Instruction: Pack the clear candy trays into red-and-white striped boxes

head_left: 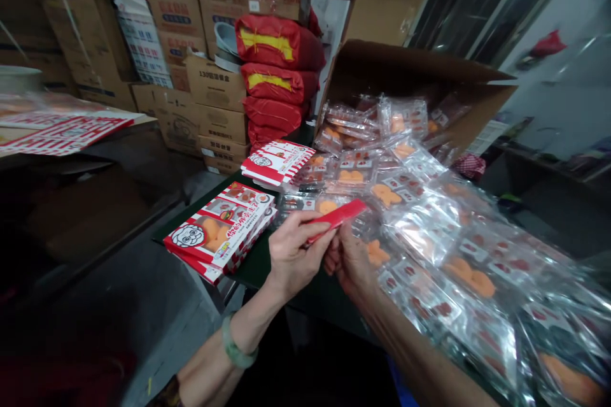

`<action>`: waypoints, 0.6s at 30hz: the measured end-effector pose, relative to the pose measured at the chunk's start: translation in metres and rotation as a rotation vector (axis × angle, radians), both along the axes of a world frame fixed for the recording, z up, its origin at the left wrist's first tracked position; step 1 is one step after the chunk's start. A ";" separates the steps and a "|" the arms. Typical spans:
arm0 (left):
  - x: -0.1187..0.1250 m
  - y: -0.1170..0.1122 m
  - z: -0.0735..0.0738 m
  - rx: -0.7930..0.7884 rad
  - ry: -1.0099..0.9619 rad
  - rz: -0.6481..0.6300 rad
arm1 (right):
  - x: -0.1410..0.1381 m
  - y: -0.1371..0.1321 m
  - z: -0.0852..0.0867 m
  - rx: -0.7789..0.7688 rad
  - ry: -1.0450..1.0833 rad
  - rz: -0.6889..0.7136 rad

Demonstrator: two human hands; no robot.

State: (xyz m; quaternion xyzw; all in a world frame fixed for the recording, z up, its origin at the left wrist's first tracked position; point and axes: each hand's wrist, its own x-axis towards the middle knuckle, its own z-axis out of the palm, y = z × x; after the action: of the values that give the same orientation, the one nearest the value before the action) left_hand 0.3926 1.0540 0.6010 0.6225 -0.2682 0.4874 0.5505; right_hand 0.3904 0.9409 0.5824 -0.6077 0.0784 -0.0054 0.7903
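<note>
Between my hands is a red flat piece of card (pixel 344 211), tilted and seen nearly edge-on, so its printed face is hidden. My left hand (pixel 296 253), with a green bangle at the wrist, pinches its left end between thumb and fingers. Closed at the card's lower right side, my right hand (pixel 352 259) has curled fingers partly hidden under it. To the left lies a stack of red-and-white printed boxes (pixel 238 219) with a cartoon face and food pictures. Behind it sits another stack of printed boxes (pixel 277 162). Clear plastic packets (pixel 420 228) holding orange pieces and small cards spread right of my hands.
A large open carton (pixel 487 98) lies on its side at the back right, packets spilling out. Red sacks (pixel 281 44) and brown cartons (pixel 217 82) are piled behind. At the left, another table holds printed sheets (pixel 71 133). The dark green tabletop (pixel 255 267) ends near my left forearm.
</note>
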 end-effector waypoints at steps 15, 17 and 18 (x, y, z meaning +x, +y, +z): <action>-0.050 0.112 0.039 0.001 0.675 0.076 | -0.038 0.013 0.028 -0.365 -0.219 0.599; -0.062 0.132 0.045 0.090 0.756 0.105 | -0.045 0.030 0.026 -0.327 -0.216 0.646; -0.064 0.142 0.048 0.098 0.805 0.118 | -0.046 0.038 0.026 -0.302 -0.233 0.665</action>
State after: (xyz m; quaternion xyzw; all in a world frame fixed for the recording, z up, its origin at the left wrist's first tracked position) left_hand 0.3281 1.1960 0.6490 0.8033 -0.0181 0.2224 0.5522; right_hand 0.3445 0.9790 0.6086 -0.7049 -0.2149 0.1707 0.6540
